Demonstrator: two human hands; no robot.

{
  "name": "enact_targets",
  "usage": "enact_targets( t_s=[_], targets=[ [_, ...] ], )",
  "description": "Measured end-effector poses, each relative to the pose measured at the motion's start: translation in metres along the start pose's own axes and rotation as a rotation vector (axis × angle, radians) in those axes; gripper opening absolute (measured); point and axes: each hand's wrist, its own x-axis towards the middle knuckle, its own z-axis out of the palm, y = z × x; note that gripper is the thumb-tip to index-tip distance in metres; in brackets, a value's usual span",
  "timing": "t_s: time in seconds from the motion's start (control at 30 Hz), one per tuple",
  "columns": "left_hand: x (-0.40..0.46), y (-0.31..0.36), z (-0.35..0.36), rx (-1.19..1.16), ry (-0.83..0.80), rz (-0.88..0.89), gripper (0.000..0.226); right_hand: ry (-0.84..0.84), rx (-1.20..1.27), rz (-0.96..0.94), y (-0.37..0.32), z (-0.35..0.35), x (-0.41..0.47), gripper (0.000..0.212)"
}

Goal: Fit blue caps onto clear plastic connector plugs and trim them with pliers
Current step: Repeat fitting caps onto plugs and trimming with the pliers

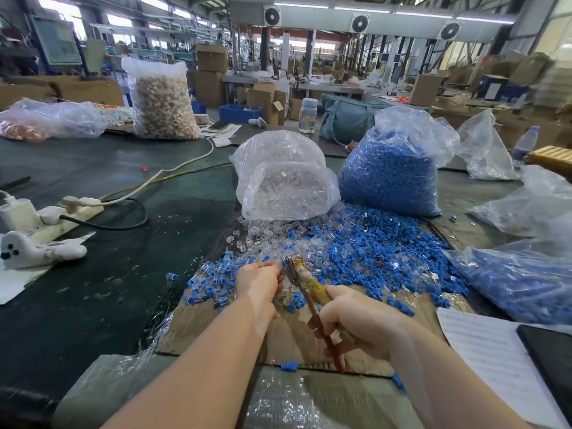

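Left hand [259, 281] hides the piece it pinches.

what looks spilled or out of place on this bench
Loose blue caps and clear plugs lie spilled across the table in front of their bags. One blue cap sits alone at the cardboard's near edge, and a small red piece lies alone by the cable.

Blue caps [380, 243] beside clear plugs [272, 239] — yellow-and-red-handled pliers [312, 289] — on brown cardboard [223, 329].

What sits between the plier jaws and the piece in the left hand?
Nothing visible. The pliers, gripped by the right hand, meet the left hand at its fingertips; the pinched piece itself is too small to make out.
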Motion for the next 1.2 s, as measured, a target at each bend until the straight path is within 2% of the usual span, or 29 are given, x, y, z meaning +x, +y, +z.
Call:
enact_targets(
  t_s=[0.33, 0.63, 0.83, 1.2],
  targets=[
    [-0.002, 0.002, -0.001, 0.077, -0.027, 0.01, 0.006, -0.043, -0.049, -0.021, 0.004, -0.001, -0.002, 0.041],
    [0.001, -0.006, -0.001, 0.069, -0.025, 0.046, 0.015, 0.117, -0.086, -0.05, 0.008, 0.0, 0.001, 0.046],
    [0.003, -0.007, -0.003, 0.02, -0.04, 0.015, 0.013, 0.063, 0.003, -0.049, 0.014, 0.001, 0.003, 0.038],
    [-0.002, -0.006, -0.006, 0.064, -0.049, 0.044, 0.012, 0.015, 0.009, -0.03, 0.015, -0.001, 0.002, 0.032]
  ],
)
